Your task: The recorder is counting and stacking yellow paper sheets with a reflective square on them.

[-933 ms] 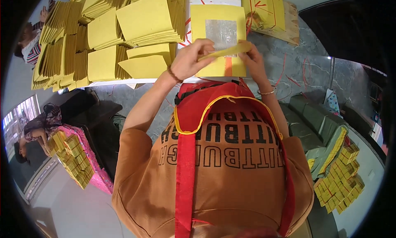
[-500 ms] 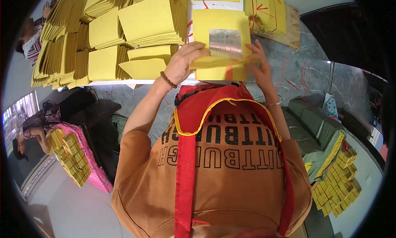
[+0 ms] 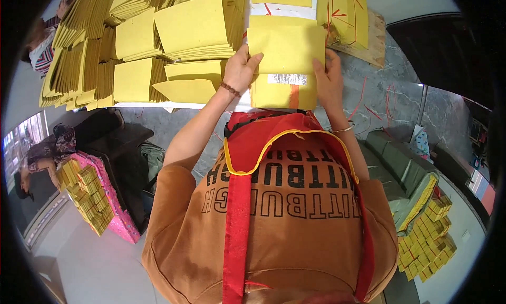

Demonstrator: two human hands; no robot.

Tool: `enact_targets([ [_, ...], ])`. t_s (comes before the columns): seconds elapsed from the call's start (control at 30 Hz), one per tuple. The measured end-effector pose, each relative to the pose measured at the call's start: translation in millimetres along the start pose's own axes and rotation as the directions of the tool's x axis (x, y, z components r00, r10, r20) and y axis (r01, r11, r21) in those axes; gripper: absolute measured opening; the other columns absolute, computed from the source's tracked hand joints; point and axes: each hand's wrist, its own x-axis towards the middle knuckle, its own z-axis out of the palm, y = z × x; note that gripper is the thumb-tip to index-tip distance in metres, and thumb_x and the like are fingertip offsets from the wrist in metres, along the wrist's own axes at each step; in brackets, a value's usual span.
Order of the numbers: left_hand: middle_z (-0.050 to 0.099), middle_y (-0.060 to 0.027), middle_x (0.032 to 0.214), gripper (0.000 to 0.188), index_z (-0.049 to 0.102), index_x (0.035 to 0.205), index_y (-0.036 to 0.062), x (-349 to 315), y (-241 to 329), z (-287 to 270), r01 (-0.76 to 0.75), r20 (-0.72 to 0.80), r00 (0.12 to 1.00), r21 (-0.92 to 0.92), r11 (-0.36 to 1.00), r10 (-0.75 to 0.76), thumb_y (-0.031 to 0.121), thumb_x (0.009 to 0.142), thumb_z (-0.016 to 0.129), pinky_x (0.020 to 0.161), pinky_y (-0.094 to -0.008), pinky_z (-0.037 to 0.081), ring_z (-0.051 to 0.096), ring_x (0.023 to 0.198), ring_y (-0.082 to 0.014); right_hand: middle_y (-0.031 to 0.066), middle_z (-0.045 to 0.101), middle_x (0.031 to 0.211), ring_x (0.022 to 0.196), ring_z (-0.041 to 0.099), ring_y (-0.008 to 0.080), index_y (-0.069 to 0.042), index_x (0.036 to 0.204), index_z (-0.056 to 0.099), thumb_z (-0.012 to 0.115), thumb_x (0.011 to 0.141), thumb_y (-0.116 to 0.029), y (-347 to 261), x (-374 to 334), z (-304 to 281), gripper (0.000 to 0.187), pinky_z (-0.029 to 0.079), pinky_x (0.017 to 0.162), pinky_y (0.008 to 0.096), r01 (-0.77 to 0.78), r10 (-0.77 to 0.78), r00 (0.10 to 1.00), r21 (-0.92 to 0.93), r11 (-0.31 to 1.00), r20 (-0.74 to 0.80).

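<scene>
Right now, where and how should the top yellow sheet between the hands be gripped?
Probably grip the top yellow sheet by its left and right edges, one hand from each side, thumbs on top: it is broad and thin, and the left hand and right hand are at those edges.

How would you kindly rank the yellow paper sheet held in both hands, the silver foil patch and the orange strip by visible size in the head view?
1. Yellow paper sheet
2. Silver foil patch, visible part only
3. Orange strip, visible part only
</scene>
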Motion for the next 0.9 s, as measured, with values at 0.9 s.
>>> enact_targets([
  [0.9, 0.046, -0.0159, 0.128, 0.039, 0.053, 0.118, 0.0123, -15.8, 76.1, 15.8, -0.281, -0.026, 0.881, 0.774, 0.568, 0.473, 0.020, 0.081, 0.060, 0.092, -0.0476, 0.033, 0.041, 0.116, -0.0315, 0.0094, 0.063, 0.102, 0.086, 0.058, 0.0096, 0.002, 0.120, 0.054, 0.060, 0.084, -0.006, 17.3, 11.6, 7.5, 0.037, 0.047, 0.073, 0.0231, -0.034, 0.034, 0.999, 0.002, 0.999, -0.034],
])
